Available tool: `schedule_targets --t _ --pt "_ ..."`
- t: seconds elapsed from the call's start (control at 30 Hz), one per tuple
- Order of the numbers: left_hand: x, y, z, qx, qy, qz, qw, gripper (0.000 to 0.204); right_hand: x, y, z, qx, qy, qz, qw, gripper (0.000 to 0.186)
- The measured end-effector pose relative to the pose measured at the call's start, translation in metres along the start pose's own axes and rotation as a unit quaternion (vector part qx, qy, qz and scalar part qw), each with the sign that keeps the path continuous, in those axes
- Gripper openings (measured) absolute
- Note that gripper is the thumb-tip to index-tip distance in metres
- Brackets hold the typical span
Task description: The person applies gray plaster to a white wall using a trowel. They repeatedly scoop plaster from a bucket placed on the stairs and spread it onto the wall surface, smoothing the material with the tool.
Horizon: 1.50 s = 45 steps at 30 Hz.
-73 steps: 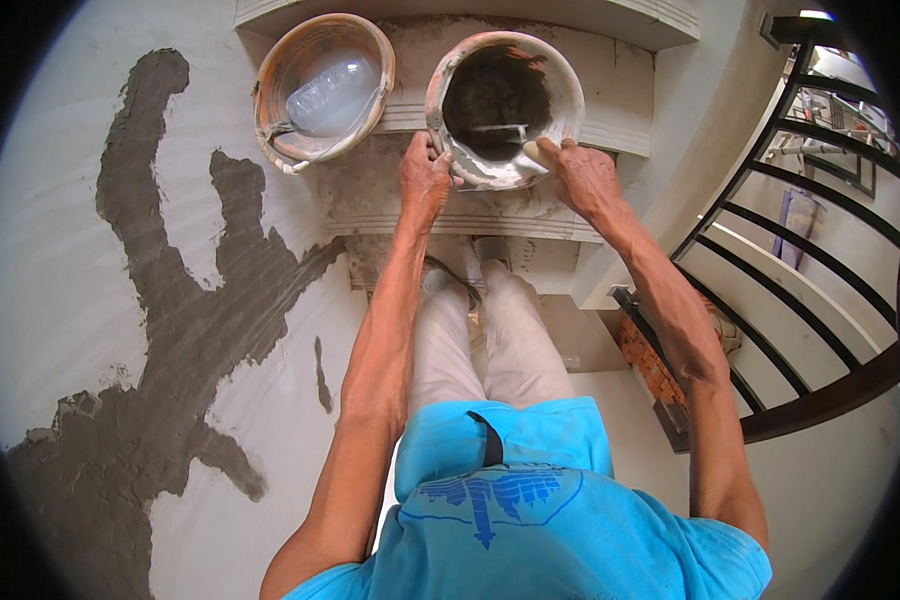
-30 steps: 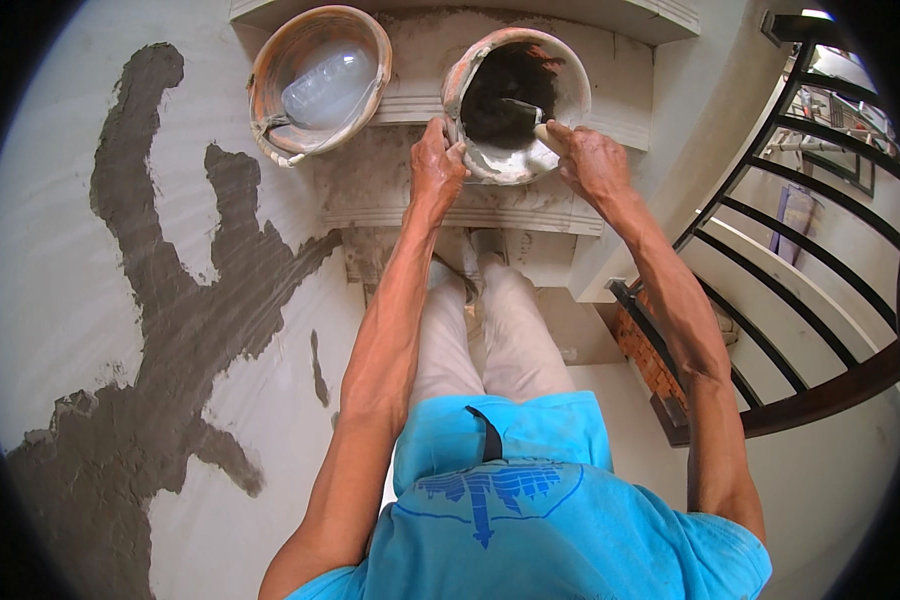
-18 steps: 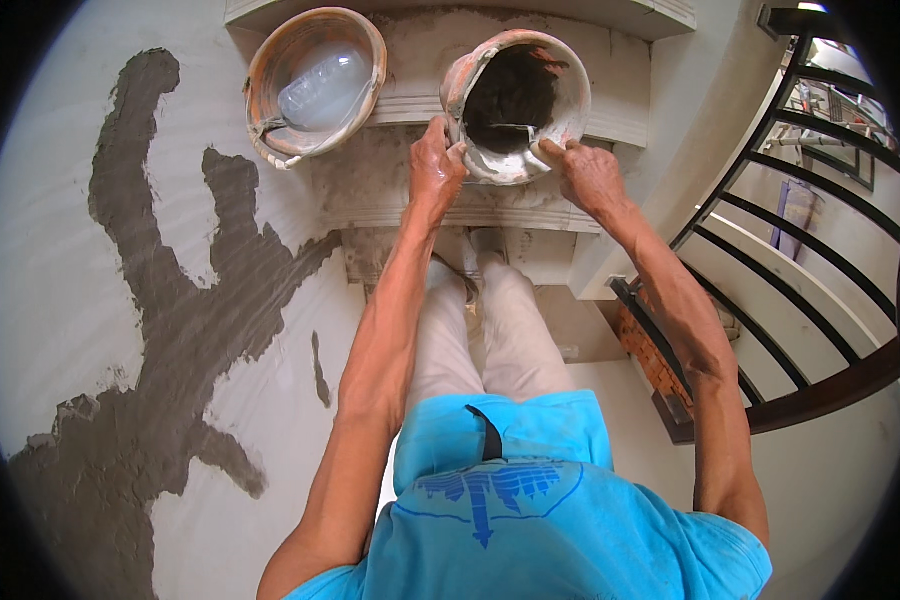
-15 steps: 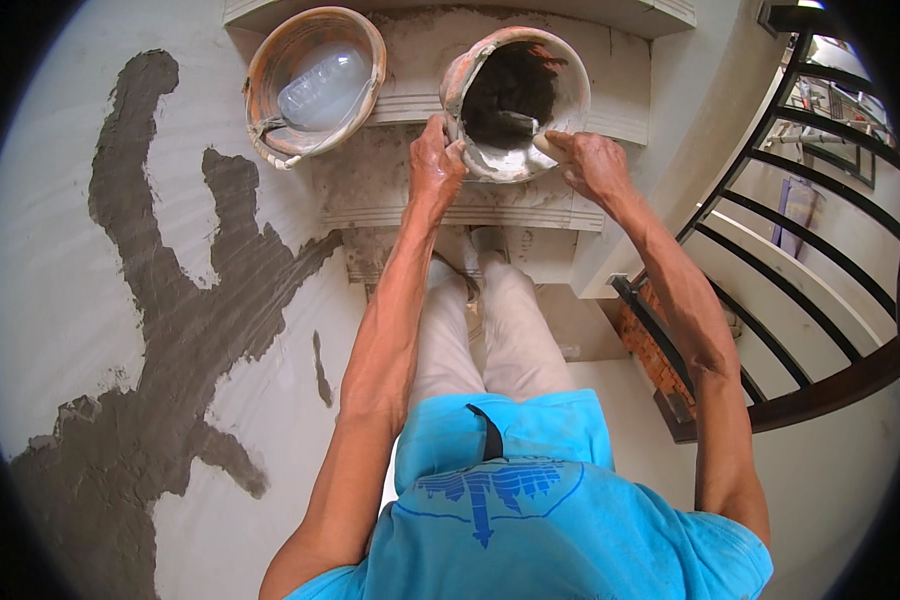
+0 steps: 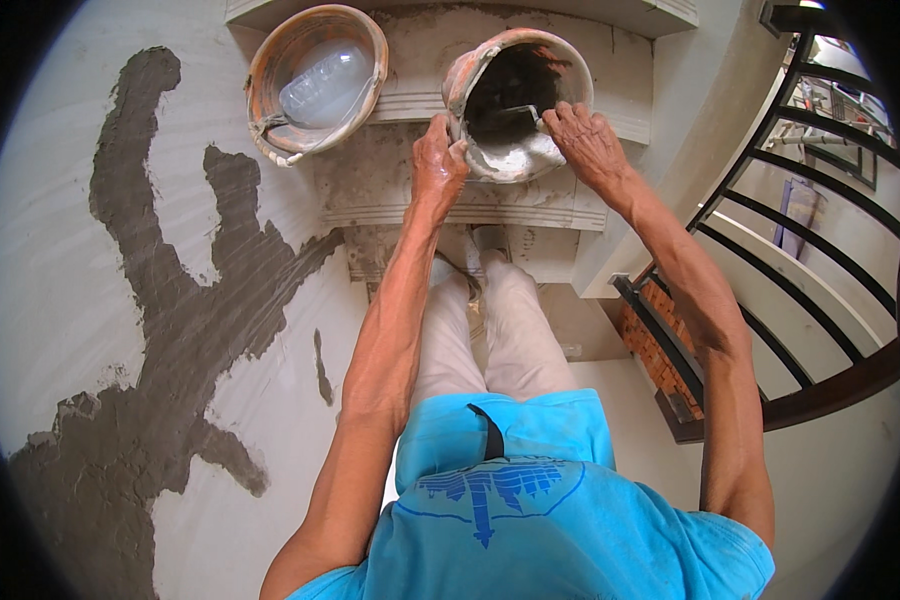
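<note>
A mortar-smeared bucket [image 5: 505, 165] rests tipped toward me on a stair step, with dark grey mortar [image 5: 515, 80] inside. My left hand [image 5: 438, 165] is closed on the left side of its rim. At the right side of the mouth, my right hand [image 5: 588, 148] is wrapped round the handle of a trowel [image 5: 518, 111]. The metal neck of the trowel shows inside the bucket; its blade is mostly hidden in the dark interior.
Left of the mortar bucket stands an orange-brown bucket [image 5: 374, 70] holding cloudy water and a clear plastic bottle [image 5: 315, 90]. The pale wall [image 5: 50, 250] at left carries wet grey mortar patches [image 5: 200, 330]. Black railing bars [image 5: 800, 220] line the right side.
My right hand has turned over, its back now facing up, and shifted slightly up. The trowel has turned and lifted a little inside the bucket. My left hand keeps its grip.
</note>
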<state>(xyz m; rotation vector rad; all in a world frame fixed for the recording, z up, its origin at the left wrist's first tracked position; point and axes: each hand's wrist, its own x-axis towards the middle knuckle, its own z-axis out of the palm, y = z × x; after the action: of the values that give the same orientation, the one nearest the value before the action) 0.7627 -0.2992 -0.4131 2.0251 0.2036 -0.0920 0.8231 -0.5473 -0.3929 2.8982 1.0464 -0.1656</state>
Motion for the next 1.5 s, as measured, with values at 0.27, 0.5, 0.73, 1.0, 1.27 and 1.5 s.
schedule_targets --t 0.27,0.5,0.73,1.0,1.27,1.5 --pt "-0.001 -0.006 0.002 -0.019 0.001 -0.009 1.000 0.009 -0.001 0.004 -0.023 0.007 -0.011 0.062 0.998 0.015" --pt "0.001 -0.006 0.001 -0.016 0.000 0.002 1.000 0.009 0.000 -0.004 -0.013 0.030 -0.029 0.016 0.999 0.012" --pt "-0.002 -0.003 0.000 -0.009 0.000 -0.009 1.000 0.010 0.012 0.026 -0.006 0.120 -0.064 0.076 0.988 0.015" --pt "0.001 -0.006 0.001 -0.016 0.006 -0.003 1.000 0.011 0.030 0.030 -0.011 -0.038 -0.011 -0.055 0.998 0.009" --pt "0.003 -0.008 0.000 -0.014 0.005 -0.020 1.000 0.012 0.016 0.026 -0.017 -0.158 0.066 -0.088 0.981 0.023" --pt "0.004 -0.003 -0.002 -0.013 0.005 -0.014 1.000 0.011 -0.008 0.005 0.005 -0.162 0.052 -0.049 0.984 0.039"
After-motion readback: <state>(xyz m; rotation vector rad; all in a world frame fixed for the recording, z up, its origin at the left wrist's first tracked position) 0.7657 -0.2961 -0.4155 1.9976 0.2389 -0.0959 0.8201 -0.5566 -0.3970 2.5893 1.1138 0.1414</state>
